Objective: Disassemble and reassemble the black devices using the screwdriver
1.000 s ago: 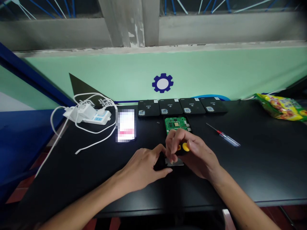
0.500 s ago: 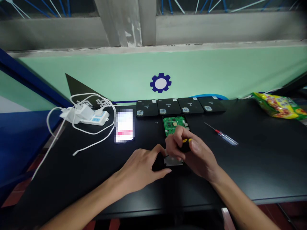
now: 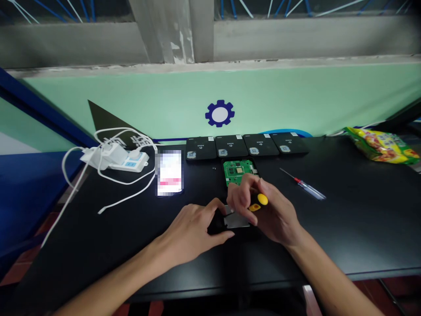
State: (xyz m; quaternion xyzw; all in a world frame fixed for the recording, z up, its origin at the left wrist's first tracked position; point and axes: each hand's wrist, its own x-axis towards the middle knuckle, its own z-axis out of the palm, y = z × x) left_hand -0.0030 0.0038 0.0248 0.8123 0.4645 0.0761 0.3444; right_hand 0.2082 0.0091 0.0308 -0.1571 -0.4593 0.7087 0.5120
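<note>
My left hand grips a small black case lying on the table, thumb at its near edge and fingers at its far side. Inside the case shows a silver metal plate. Above the plate, my right hand is closed around a screwdriver with a black-and-yellow handle; my fingers hide its shaft and tip. Just beyond my right hand lies a green circuit board in a black shell, partly covered by the fingers.
Several black cases stand in a row by the wall. A lit phone and a white power strip with cables lie left. To the right are a clear-handled screwdriver and a yellow-green snack bag. Tiny parts lie near the board.
My right hand has turned a little, and the screwdriver's yellow handle end now shows more. The left hand and the case stay in place.
</note>
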